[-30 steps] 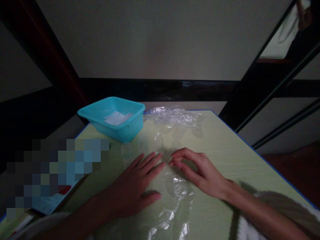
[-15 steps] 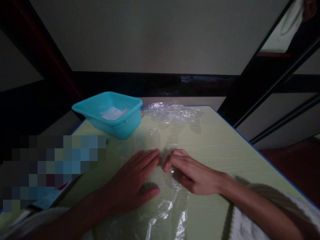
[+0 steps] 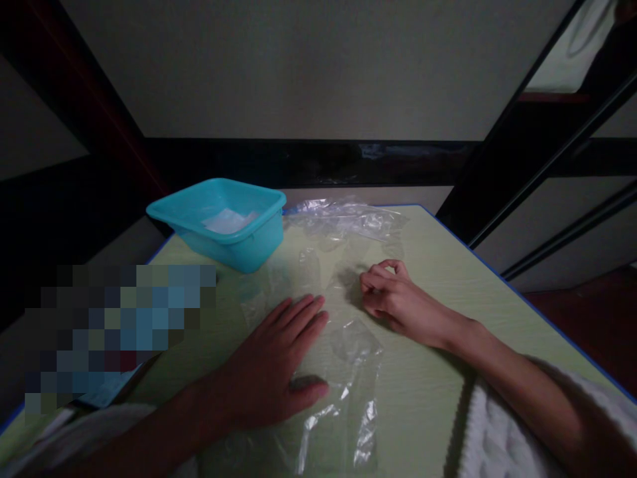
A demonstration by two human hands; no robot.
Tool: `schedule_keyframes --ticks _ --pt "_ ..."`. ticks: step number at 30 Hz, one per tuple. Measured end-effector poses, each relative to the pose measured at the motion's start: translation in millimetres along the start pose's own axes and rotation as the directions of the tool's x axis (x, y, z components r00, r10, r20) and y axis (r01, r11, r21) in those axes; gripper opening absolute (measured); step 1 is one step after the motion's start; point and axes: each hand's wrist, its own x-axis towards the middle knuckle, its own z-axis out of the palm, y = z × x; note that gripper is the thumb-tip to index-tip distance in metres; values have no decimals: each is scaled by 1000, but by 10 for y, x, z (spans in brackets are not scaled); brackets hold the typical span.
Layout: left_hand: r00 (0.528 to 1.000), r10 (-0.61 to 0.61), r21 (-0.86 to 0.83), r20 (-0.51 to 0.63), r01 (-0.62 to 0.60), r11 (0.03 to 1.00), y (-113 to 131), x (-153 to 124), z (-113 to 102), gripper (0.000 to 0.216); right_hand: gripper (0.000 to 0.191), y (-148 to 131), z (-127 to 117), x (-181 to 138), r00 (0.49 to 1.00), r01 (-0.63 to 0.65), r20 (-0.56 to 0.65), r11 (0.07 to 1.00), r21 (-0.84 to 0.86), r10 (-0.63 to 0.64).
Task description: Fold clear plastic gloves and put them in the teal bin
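Observation:
My left hand (image 3: 271, 365) lies flat, fingers stretched out, pressing on a clear plastic glove or film (image 3: 348, 372) spread over the pale green table (image 3: 438, 392). To its right, my right hand (image 3: 393, 299) hovers just above the table with fingers curled in a pinch; whether it grips an edge of the thin plastic is too dim to tell. A turquoise plastic tub (image 3: 223, 222) with something white inside stands at the back left. More crumpled clear plastic (image 3: 348, 219) lies at the far edge, beside the tub.
A pixelated patch (image 3: 114, 325) covers the table's left side, with a blue-edged sheet sticking out below it. Dark frame bars run behind the table and along its right. The table has a blue rim. The lighting is dim.
My right hand has pulled away from the left, moving up and to the right, its fingers curling tighter. The left hand has stayed flat on the plastic.

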Motion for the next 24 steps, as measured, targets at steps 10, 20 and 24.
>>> schedule_keyframes --ticks 10,20,24 --pt "1000 -10 -56 21 11 998 58 31 -35 67 42 -283 170 71 993 83 48 933 351 -106" --pt "990 -72 11 118 71 997 51 21 -26 80 27 18 -26 15 999 27 46 990 -135 -21" --pt "996 -25 -3 90 25 1000 64 21 -65 80 30 149 -76 -30 992 -121 -85 922 -368 96"
